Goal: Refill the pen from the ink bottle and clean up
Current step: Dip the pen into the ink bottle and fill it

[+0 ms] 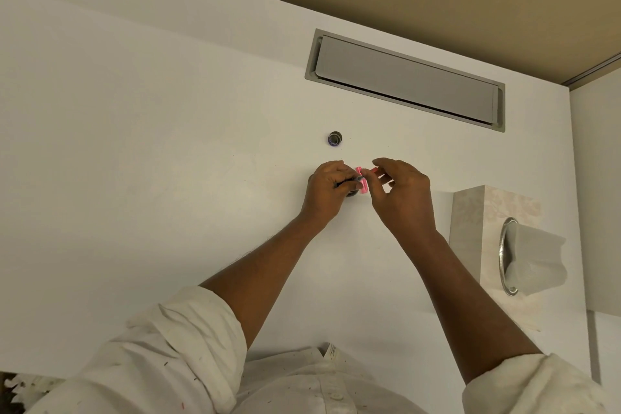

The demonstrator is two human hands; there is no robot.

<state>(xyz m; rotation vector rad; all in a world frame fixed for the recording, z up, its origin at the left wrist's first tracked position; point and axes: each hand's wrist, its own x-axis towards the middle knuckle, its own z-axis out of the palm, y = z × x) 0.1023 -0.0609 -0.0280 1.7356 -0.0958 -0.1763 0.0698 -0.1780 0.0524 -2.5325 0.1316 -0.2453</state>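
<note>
My left hand [327, 186] is closed around a small dark object on the white desk [151, 144], likely the ink bottle [352, 193], mostly hidden under the fingers. Between both hands is a pink pen part [362, 181], held upright at the bottle. My right hand [401, 193] pinches another pink piece [375, 170] at its fingertips, right beside the first. A small dark round cap [335, 138] lies on the desk a little beyond the hands.
A beige tissue box [477, 212] with a tissue [534, 262] sticking out stands at the right. A grey cable-port flap [405, 79] is set into the desk at the back. The desk's far edge curves at the upper left.
</note>
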